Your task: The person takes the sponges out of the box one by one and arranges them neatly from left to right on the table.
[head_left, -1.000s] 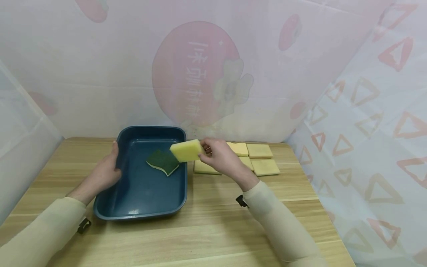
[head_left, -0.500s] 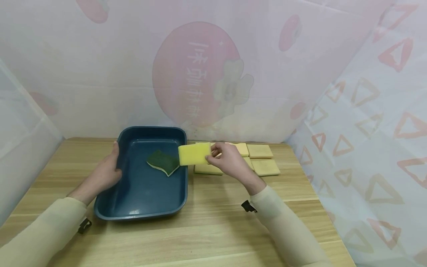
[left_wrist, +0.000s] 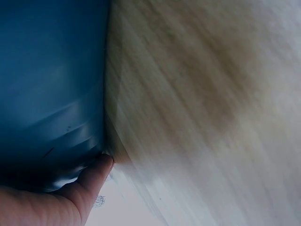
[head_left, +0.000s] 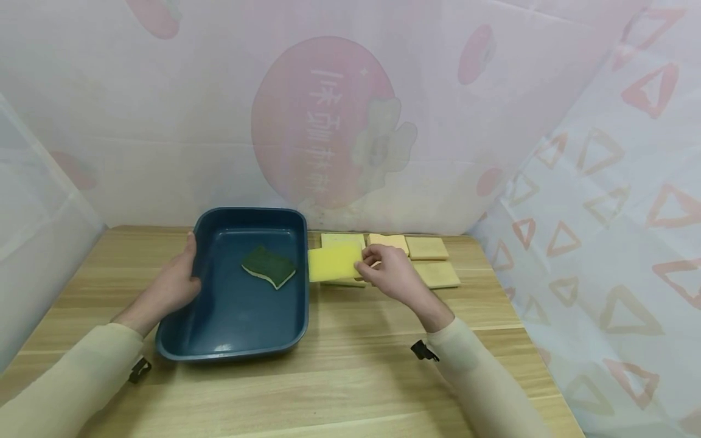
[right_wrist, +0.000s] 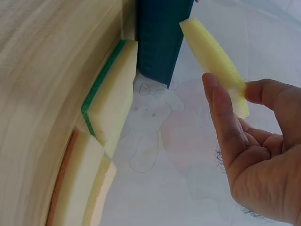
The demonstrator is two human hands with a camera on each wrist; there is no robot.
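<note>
My left hand (head_left: pixel 167 289) grips the left rim of a deep blue rectangular basin (head_left: pixel 230 325), thumb over the edge; its other fingers are largely hidden. In the basin lies a sponge (head_left: pixel 267 266) with its dark green scouring side up. Just right of the basin, my right hand (head_left: pixel 397 277) pinches a bright yellow sponge (head_left: pixel 333 261) by its right end. In the right wrist view, the thumb and fingertips press the held sponge (right_wrist: pixel 214 56) from both sides, above the table.
Several pale yellow sponges lie side by side at the back right, among them one sponge (head_left: pixel 427 248) near the wall and another sponge (head_left: pixel 438 275) in front. A printed white sheet (head_left: pixel 438 152) hangs behind the wooden table (head_left: pixel 328 377).
My right hand has carried the yellow sponge right and slightly down, from over the basin's right rim to just in front of the lying sponges. The left hand and basin have hardly moved.
</note>
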